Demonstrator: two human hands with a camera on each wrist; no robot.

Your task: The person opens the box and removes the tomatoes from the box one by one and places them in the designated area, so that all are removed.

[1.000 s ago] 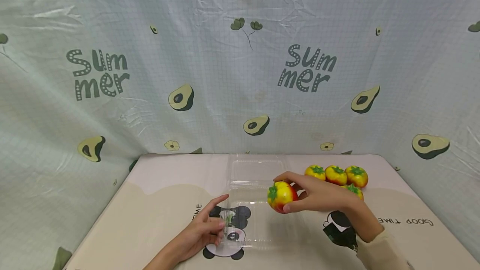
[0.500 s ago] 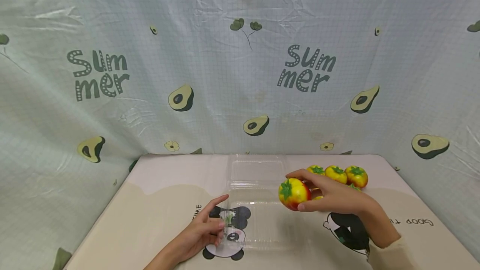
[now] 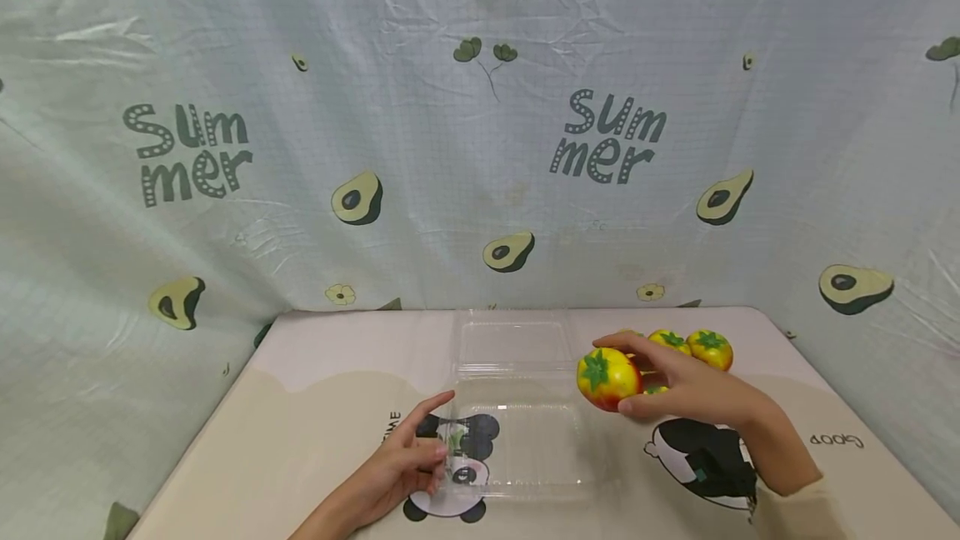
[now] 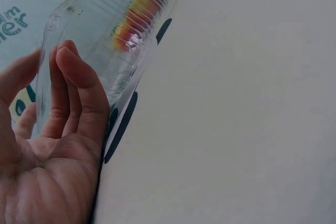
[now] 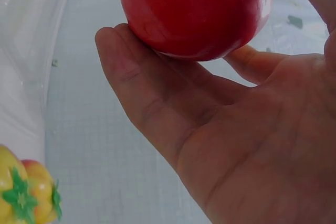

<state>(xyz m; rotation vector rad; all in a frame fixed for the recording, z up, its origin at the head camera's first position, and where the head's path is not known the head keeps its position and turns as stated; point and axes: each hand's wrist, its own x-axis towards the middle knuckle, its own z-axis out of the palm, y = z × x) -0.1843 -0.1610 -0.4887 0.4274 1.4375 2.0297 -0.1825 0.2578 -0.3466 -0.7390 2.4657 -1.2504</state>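
My right hand (image 3: 697, 390) holds a yellow-and-red fruit (image 3: 606, 379) with a green star-shaped leaf top. It is in the air by the right edge of a clear plastic container (image 3: 525, 494). From the right wrist, the fruit's red underside (image 5: 194, 14) shows between curved fingers and thumb. At the container's left side, my left hand (image 3: 397, 465) grips the wall with thumb and curled fingers while the index finger points out along the rim. The left wrist view shows those fingers (image 4: 79, 66) against the ribbed clear wall (image 4: 113, 72); the exact contact is hard to see.
The container's hinged lid (image 3: 513, 342) lies folded back behind it. Several similar fruits (image 3: 708, 348) stand at the back right, partly behind my right hand. A printed cloth (image 3: 435, 132) hangs behind the table (image 3: 322, 415), and panda prints mark its cover.
My right hand has carried the fruit to the right, from above the container toward the group of fruits. My left hand stays in place at the container. The head view has shifted slightly.
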